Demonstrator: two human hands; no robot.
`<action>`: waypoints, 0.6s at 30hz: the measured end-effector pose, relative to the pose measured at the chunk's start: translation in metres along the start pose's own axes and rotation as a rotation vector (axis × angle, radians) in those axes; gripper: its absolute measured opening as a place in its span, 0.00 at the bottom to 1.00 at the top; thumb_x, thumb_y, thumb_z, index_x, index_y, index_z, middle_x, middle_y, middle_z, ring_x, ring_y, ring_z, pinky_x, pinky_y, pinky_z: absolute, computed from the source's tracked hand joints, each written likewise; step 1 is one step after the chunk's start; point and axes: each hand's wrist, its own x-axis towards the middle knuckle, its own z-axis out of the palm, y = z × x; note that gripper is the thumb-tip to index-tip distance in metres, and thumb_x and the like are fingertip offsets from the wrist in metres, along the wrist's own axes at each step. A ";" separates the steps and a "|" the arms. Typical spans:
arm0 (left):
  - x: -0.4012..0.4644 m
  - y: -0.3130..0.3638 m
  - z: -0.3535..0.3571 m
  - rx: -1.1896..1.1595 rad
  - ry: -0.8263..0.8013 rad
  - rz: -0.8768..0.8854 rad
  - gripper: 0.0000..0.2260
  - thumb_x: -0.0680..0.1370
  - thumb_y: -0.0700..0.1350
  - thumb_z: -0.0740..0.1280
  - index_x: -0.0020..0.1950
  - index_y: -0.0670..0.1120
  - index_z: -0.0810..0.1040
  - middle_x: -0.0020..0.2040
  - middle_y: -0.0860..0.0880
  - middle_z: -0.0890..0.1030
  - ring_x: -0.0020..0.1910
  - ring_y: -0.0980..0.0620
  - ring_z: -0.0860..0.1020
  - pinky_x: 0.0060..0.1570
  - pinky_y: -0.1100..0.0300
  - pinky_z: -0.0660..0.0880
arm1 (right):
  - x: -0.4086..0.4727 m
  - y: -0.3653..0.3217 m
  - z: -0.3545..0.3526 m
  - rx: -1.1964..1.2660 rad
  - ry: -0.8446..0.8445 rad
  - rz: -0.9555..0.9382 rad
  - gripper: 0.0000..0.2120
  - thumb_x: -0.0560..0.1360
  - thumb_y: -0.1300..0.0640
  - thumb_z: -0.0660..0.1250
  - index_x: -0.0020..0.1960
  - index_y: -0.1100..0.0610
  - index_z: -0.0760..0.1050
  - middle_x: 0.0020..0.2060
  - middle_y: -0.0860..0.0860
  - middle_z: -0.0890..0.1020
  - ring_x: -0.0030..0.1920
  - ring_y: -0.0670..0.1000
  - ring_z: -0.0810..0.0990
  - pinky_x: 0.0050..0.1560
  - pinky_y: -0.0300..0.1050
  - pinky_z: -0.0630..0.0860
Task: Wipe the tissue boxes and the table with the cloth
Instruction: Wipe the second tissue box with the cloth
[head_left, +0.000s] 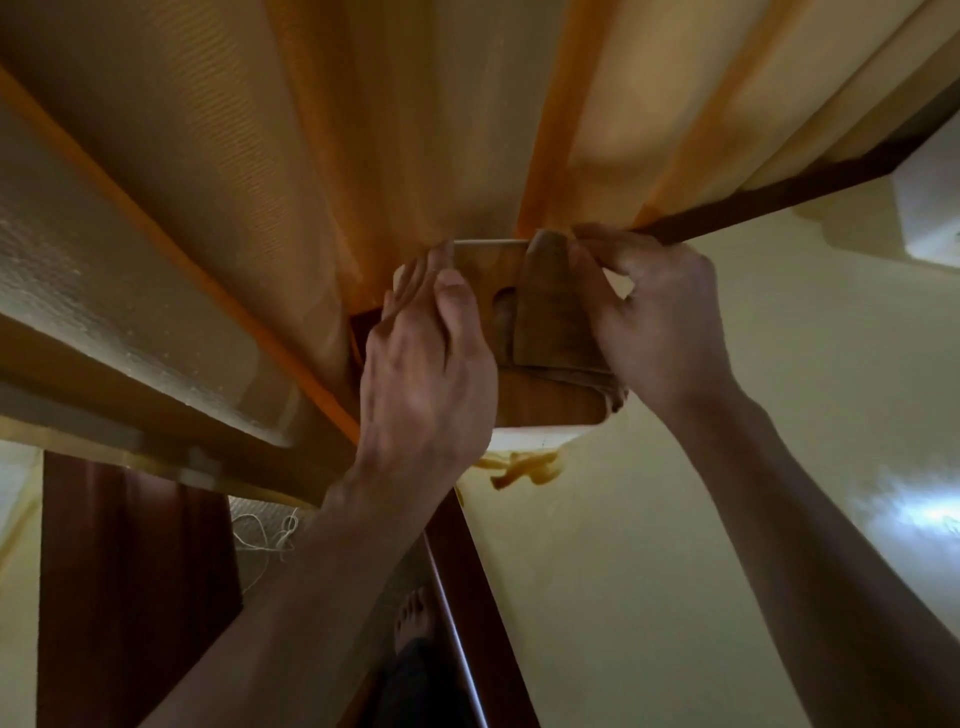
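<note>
Holding a wooden box (524, 332) at the table's (649, 545) far left corner, against the orange curtain (311, 156), the person seems midway through the job. The left hand (426, 364) grasps the box's left side, and the right hand (654, 312) presses a folded brown cloth (550, 317) over its top, fingers curled round it. The box is glossy, with an oval slot half covered by the cloth. Other boxes are not visible; the pale tabletop likely remains to wipe.
</note>
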 end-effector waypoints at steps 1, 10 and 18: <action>-0.005 -0.003 0.001 -0.008 -0.012 -0.040 0.24 0.85 0.52 0.47 0.76 0.43 0.68 0.72 0.45 0.73 0.69 0.50 0.68 0.62 0.63 0.59 | 0.002 0.003 0.001 -0.003 0.000 -0.007 0.10 0.83 0.58 0.66 0.56 0.60 0.85 0.54 0.52 0.87 0.50 0.47 0.85 0.55 0.27 0.74; -0.003 -0.004 0.008 -0.057 -0.031 -0.054 0.22 0.86 0.52 0.49 0.77 0.46 0.66 0.71 0.46 0.74 0.68 0.47 0.71 0.56 0.64 0.62 | -0.007 -0.003 0.009 0.036 -0.093 0.152 0.12 0.81 0.54 0.69 0.63 0.56 0.83 0.57 0.50 0.86 0.53 0.48 0.84 0.58 0.30 0.73; 0.014 0.002 -0.006 -0.041 -0.168 -0.074 0.19 0.86 0.45 0.48 0.75 0.41 0.65 0.61 0.41 0.75 0.64 0.38 0.74 0.58 0.46 0.69 | -0.048 -0.019 -0.009 -0.056 -0.009 0.063 0.08 0.81 0.63 0.69 0.57 0.61 0.84 0.52 0.55 0.87 0.47 0.56 0.87 0.47 0.46 0.83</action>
